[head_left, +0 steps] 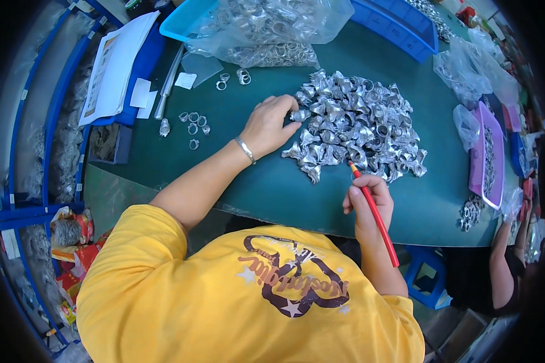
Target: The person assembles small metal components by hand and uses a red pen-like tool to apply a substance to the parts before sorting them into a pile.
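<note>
A heap of silvery metal rings (363, 121), many with flared, crumpled-looking tops, is spread on the green tabletop (236, 181). At the heap's left edge my left hand (269, 124) is closed, thumb and fingers around one silver ring (300, 115). My right hand (371, 202) grips a slim red pen-like tool (378, 221) with a yellow band near its point. The tool slants up and left, its tip at the heap's near edge. Whether the tip touches a ring I cannot tell.
Several loose rings (193, 117) lie left of my left hand, beside a tapered metal rod (169, 81). Bagged rings (272, 54) and a blue tray (399, 27) stand at the back. A purple basket (477, 160) sits at the right, near another person's arm (501, 266).
</note>
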The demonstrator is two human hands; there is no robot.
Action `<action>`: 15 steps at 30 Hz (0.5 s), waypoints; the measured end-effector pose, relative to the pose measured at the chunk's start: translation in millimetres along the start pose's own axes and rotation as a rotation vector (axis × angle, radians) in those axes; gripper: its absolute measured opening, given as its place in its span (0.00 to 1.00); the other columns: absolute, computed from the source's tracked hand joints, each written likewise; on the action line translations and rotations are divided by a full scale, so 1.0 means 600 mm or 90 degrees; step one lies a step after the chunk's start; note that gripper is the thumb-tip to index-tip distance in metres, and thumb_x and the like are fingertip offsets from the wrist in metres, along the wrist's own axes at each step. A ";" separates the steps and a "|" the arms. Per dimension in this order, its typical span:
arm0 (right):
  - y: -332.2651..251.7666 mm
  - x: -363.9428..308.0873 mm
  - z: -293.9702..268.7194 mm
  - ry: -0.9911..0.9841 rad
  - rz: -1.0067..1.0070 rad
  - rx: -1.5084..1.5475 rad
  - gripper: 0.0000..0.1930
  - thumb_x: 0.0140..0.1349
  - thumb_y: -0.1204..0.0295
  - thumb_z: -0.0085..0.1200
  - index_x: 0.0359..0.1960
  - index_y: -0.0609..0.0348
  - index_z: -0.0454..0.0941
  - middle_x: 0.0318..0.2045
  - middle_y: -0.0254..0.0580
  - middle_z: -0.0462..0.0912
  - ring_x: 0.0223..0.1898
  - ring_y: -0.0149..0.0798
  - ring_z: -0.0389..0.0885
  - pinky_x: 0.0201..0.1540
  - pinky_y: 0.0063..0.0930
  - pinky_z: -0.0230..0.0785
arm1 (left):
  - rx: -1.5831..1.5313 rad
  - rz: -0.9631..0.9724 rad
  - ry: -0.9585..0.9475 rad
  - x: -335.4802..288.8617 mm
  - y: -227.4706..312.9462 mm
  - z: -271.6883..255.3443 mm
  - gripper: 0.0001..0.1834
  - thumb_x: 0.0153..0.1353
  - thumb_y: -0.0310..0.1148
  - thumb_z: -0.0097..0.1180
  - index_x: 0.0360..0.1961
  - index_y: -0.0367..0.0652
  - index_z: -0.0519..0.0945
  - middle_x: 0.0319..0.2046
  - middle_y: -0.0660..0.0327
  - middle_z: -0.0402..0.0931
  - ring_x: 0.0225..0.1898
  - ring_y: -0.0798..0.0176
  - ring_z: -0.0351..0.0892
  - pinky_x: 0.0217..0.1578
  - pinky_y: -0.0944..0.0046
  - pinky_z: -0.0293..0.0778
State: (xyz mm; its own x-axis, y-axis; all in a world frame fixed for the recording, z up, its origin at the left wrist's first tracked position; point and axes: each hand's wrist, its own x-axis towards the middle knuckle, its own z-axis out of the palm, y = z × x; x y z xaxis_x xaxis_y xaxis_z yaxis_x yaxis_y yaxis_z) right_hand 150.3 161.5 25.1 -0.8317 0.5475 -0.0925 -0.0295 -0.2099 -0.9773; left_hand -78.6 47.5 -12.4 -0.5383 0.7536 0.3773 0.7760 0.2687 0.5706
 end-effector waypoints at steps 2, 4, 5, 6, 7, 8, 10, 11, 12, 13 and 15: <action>0.002 0.002 0.002 -0.008 0.007 -0.004 0.05 0.61 0.81 0.47 0.38 0.63 0.69 0.23 0.37 0.74 0.23 0.24 0.71 0.25 0.14 0.65 | -0.012 -0.005 -0.007 -0.007 0.013 -0.004 0.15 0.46 0.24 0.63 0.36 0.41 0.73 0.29 0.59 0.73 0.31 0.60 0.75 0.35 0.65 0.72; 0.002 0.005 0.005 -0.021 0.004 -0.010 0.07 0.63 0.79 0.47 0.42 0.64 0.69 0.25 0.37 0.75 0.24 0.24 0.71 0.26 0.15 0.65 | -0.234 -0.170 0.072 -0.025 0.045 -0.014 0.18 0.48 0.24 0.63 0.42 0.40 0.74 0.30 0.62 0.75 0.30 0.70 0.75 0.33 0.71 0.72; 0.001 0.008 0.011 -0.010 0.008 -0.006 0.10 0.64 0.78 0.46 0.46 0.64 0.69 0.25 0.37 0.75 0.24 0.24 0.71 0.27 0.14 0.65 | -0.296 -0.180 0.056 -0.038 0.053 -0.014 0.20 0.50 0.23 0.62 0.46 0.37 0.73 0.31 0.65 0.76 0.30 0.77 0.73 0.32 0.75 0.72; -0.003 0.006 0.015 0.005 0.013 -0.008 0.12 0.65 0.76 0.46 0.49 0.65 0.68 0.26 0.37 0.75 0.25 0.24 0.70 0.29 0.14 0.65 | -0.386 -0.203 0.000 -0.050 0.062 -0.013 0.19 0.51 0.20 0.60 0.45 0.35 0.73 0.32 0.65 0.75 0.31 0.76 0.74 0.33 0.75 0.72; -0.001 0.007 0.012 -0.018 -0.024 -0.027 0.16 0.66 0.74 0.45 0.54 0.64 0.67 0.29 0.39 0.76 0.27 0.25 0.71 0.32 0.15 0.66 | -0.464 -0.205 -0.033 -0.063 0.074 -0.010 0.18 0.51 0.19 0.60 0.45 0.35 0.73 0.34 0.64 0.75 0.32 0.75 0.74 0.34 0.75 0.72; 0.001 0.007 0.012 -0.016 -0.020 -0.029 0.16 0.66 0.74 0.45 0.54 0.64 0.67 0.29 0.39 0.76 0.27 0.25 0.71 0.32 0.15 0.66 | -0.542 -0.205 -0.066 -0.075 0.086 -0.008 0.18 0.51 0.18 0.59 0.45 0.34 0.73 0.36 0.63 0.74 0.33 0.74 0.75 0.35 0.75 0.72; 0.004 0.012 0.017 0.010 -0.154 -0.204 0.15 0.65 0.75 0.46 0.52 0.65 0.70 0.33 0.41 0.76 0.30 0.29 0.73 0.36 0.19 0.67 | -0.514 -0.168 -0.120 -0.091 0.105 -0.012 0.17 0.51 0.16 0.58 0.44 0.32 0.73 0.41 0.60 0.71 0.41 0.70 0.76 0.40 0.72 0.75; 0.006 0.017 0.013 0.001 -0.252 -0.295 0.14 0.64 0.74 0.48 0.50 0.65 0.73 0.36 0.44 0.76 0.33 0.33 0.75 0.38 0.23 0.68 | -0.611 -0.210 -0.115 -0.101 0.117 -0.007 0.17 0.51 0.15 0.57 0.44 0.32 0.73 0.42 0.59 0.71 0.41 0.69 0.76 0.40 0.71 0.75; 0.005 0.019 0.014 -0.002 -0.248 -0.294 0.14 0.64 0.74 0.48 0.50 0.65 0.73 0.36 0.44 0.76 0.33 0.33 0.75 0.38 0.23 0.68 | -0.708 -0.254 -0.106 -0.111 0.126 -0.003 0.17 0.52 0.15 0.57 0.44 0.32 0.72 0.42 0.59 0.72 0.42 0.68 0.77 0.41 0.71 0.76; -0.001 0.020 0.015 -0.013 -0.310 -0.336 0.14 0.63 0.74 0.49 0.49 0.66 0.73 0.35 0.45 0.76 0.33 0.34 0.75 0.38 0.24 0.68 | -0.716 -0.313 -0.153 -0.114 0.131 -0.011 0.17 0.52 0.14 0.56 0.45 0.32 0.72 0.41 0.58 0.73 0.41 0.68 0.77 0.41 0.71 0.76; -0.006 0.016 0.015 -0.017 -0.351 -0.324 0.13 0.61 0.75 0.49 0.45 0.70 0.74 0.31 0.45 0.77 0.32 0.37 0.76 0.38 0.24 0.67 | -0.719 -0.327 -0.167 -0.120 0.131 -0.010 0.17 0.52 0.15 0.56 0.45 0.32 0.72 0.40 0.58 0.74 0.40 0.68 0.77 0.41 0.71 0.76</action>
State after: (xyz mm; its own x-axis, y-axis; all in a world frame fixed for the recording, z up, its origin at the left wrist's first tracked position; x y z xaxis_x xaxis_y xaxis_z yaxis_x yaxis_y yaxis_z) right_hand 137.2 160.2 29.2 -0.7840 0.4432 0.4347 -0.1915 0.4934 -0.8485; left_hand 18.9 10.6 9.7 -0.5116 0.8454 -0.1534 -0.2837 0.0023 0.9589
